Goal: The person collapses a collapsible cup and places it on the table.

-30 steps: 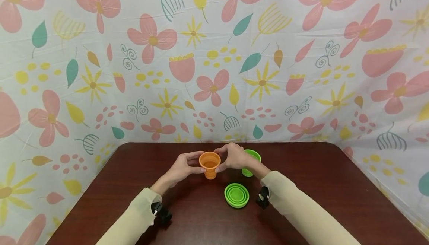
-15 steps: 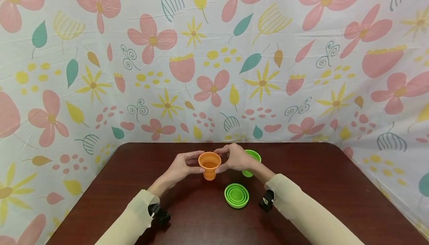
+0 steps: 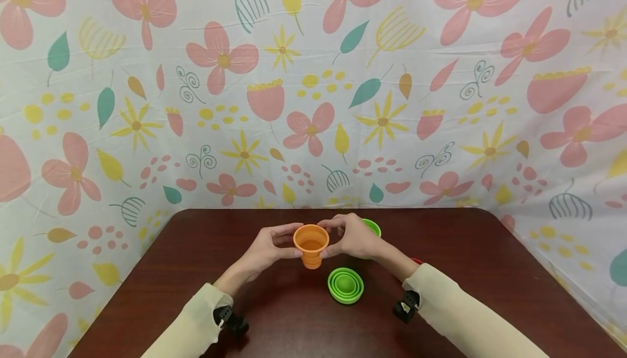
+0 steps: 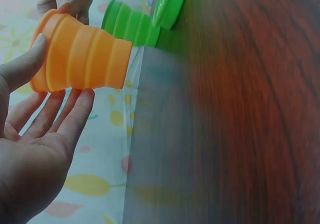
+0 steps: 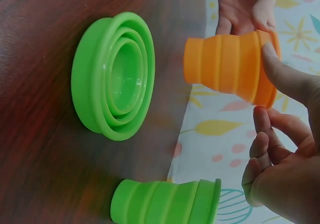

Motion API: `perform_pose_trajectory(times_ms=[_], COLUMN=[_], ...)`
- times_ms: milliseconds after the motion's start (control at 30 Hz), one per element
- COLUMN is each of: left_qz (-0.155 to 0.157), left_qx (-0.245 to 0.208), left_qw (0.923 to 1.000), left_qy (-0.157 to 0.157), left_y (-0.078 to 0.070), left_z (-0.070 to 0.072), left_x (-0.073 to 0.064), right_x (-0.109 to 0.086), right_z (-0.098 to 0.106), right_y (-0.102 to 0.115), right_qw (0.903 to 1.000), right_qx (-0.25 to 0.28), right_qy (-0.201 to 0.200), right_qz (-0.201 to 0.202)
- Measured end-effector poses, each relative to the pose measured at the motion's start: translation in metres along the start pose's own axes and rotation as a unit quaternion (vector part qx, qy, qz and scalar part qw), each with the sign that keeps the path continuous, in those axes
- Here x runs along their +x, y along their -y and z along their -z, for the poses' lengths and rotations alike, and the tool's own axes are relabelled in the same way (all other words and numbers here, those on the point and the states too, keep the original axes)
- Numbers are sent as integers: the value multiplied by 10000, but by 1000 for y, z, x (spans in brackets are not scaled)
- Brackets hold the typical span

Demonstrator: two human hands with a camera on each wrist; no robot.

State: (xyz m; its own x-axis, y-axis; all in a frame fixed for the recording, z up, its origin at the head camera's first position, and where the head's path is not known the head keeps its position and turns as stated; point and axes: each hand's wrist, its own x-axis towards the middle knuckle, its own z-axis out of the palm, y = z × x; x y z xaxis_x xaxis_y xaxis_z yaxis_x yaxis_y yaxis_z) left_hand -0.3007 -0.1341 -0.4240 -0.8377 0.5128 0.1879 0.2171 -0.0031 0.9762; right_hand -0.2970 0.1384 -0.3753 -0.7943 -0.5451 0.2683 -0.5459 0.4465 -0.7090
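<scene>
An orange collapsible cup (image 3: pixel 312 259), pulled out to full height with its mouth up, is held between both hands over the table. My left hand (image 3: pixel 266 249) pinches its left side, thumb near the rim and fingers along the wall, as the left wrist view shows. From the right, my right hand (image 3: pixel 360 236) pinches the rim between thumb and index finger, its other fingers curled below in the right wrist view. Just in front of the hands lies a green collapsible cup (image 3: pixel 345 287), folded flat into rings. Behind the right hand stands an extended green cup (image 3: pixel 374 227), partly hidden.
A red edge (image 3: pixel 417 261) peeks out from behind the right forearm, the rest hidden. The dark brown wooden table (image 3: pixel 274 314) meets a flower-printed cloth (image 3: pixel 313 86) at its back and sides.
Both hands have brought the orange cup slightly right and nearer. My right forearm has shifted right, uncovering the red edge, and the right hand now covers more of the standing green cup.
</scene>
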Motion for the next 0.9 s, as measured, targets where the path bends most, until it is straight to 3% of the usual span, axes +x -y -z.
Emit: perform_pose_trajectory(times_ms=[367, 900], left_qz=[-15, -116], left_qx=[81, -244], left_qw=[10000, 9994], left_qy=[8, 204], left_y=[-12, -18], left_z=[-17, -34], left_x=[-8, -17], right_x=[-24, -50], right_z=[4, 0], right_y=[3, 5], right_qw=[9994, 9953], right_qx=[170, 938], right_qy=[-291, -243], right_qz=[59, -87])
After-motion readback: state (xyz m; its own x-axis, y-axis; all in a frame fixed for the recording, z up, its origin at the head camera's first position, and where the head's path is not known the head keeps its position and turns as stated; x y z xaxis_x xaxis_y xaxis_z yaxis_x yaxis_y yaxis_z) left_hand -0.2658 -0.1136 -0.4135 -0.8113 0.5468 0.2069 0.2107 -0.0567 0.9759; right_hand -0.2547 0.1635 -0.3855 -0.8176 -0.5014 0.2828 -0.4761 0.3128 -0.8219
